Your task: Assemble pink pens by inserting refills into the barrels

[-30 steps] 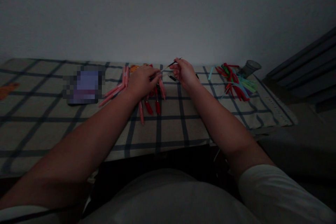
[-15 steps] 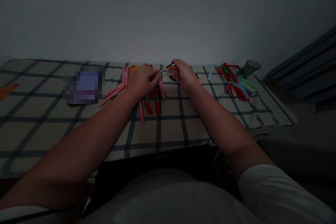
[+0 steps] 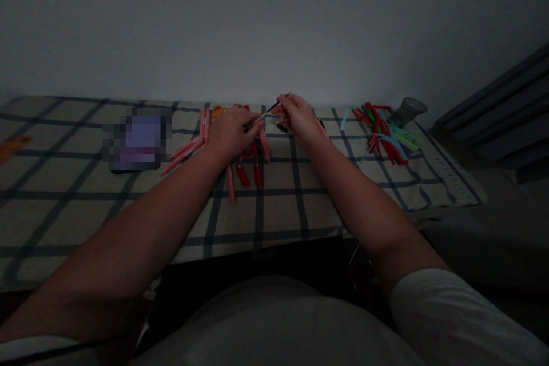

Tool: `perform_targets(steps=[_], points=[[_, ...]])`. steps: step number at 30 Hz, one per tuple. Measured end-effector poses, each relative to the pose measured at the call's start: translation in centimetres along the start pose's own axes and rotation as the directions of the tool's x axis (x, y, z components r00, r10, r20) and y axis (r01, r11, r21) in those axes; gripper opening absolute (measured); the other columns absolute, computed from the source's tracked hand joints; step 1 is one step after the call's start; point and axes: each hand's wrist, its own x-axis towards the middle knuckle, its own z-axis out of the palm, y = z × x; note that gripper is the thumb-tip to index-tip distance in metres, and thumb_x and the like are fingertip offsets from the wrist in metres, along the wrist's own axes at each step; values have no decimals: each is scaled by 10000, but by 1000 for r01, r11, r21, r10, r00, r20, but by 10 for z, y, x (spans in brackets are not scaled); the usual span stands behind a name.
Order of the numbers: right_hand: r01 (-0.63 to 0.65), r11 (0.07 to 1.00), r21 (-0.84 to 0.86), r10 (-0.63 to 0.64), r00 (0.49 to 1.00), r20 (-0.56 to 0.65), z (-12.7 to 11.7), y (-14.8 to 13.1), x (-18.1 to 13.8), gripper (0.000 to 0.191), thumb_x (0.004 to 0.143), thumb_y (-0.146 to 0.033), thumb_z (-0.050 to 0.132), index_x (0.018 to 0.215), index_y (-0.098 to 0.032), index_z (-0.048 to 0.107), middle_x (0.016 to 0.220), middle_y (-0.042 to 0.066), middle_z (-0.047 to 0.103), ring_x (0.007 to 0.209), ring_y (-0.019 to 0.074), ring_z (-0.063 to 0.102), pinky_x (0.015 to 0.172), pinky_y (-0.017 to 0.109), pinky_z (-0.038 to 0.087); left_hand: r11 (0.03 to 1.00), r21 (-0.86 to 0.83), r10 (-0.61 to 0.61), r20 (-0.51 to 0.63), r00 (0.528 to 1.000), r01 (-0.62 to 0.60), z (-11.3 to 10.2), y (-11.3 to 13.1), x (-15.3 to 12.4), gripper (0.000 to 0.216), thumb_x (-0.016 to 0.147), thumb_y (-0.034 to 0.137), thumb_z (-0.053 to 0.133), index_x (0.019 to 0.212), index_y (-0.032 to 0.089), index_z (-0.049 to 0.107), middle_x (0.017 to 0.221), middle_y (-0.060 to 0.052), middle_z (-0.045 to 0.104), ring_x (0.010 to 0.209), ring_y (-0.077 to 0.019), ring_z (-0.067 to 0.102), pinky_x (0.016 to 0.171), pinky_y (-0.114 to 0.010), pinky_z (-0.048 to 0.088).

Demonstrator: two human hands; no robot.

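Observation:
Both my hands meet over a checked cloth on a table. My right hand pinches a thin dark pen refill, its tip pointing left and down. My left hand is closed on a pink pen barrel that meets the refill's tip. Under and around my left hand lies a scatter of pink and red pens, with more pink pens to its left.
A pile of red, green and blue strips lies at the right, with a small glass jar behind it. A blurred purple object sits at the left. A wall stands behind the table; dark slats are at right.
My right hand has crept left toward my left hand, bringing the refill's tip up to the pink barrel. My left hand has hardly moved.

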Motion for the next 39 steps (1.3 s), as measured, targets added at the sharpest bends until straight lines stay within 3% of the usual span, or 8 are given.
perform_targets(steps=[4, 17, 25, 39], points=[[23, 999, -43, -22, 1000, 20, 3, 1, -2, 415, 1066, -501, 837, 881, -246, 566, 786, -43, 710, 551, 61, 488, 499, 178, 369, 1000, -9, -18, 20, 1000, 18, -3, 2, -1, 393, 1134, 437, 580, 1266, 229, 886, 1134, -126, 845, 1161, -339, 744, 1026, -463, 556], [-26, 995, -98, 34, 996, 79, 10, -12, -14, 392, 1014, -428, 901, 833, -239, 608, 773, -39, 709, 588, 73, 499, 526, 168, 405, 1000, 12, 20, -72, 997, -19, 6, -5, -1, 393, 1102, 461, 578, 1221, 259, 893, 1118, -102, 858, 1126, -334, 769, 975, -465, 589], [-11, 991, -137, 32, 988, 150, 12, -13, -15, 374, 955, -455, 953, 836, -232, 677, 737, -53, 674, 587, 76, 496, 521, 172, 411, 1000, 17, 27, -56, 998, -26, 2, -2, 0, 406, 1121, 482, 557, 1113, 257, 895, 992, -94, 832, 1013, -306, 755, 894, -421, 554], [10, 991, -130, 17, 979, 201, 9, -11, -16, 407, 956, -516, 943, 812, -227, 697, 756, -41, 683, 618, 78, 520, 540, 165, 447, 1000, 4, 14, -44, 999, -14, -1, 1, -1, 448, 1147, 507, 530, 1177, 253, 899, 1018, -105, 846, 1008, -304, 755, 904, -425, 559]])
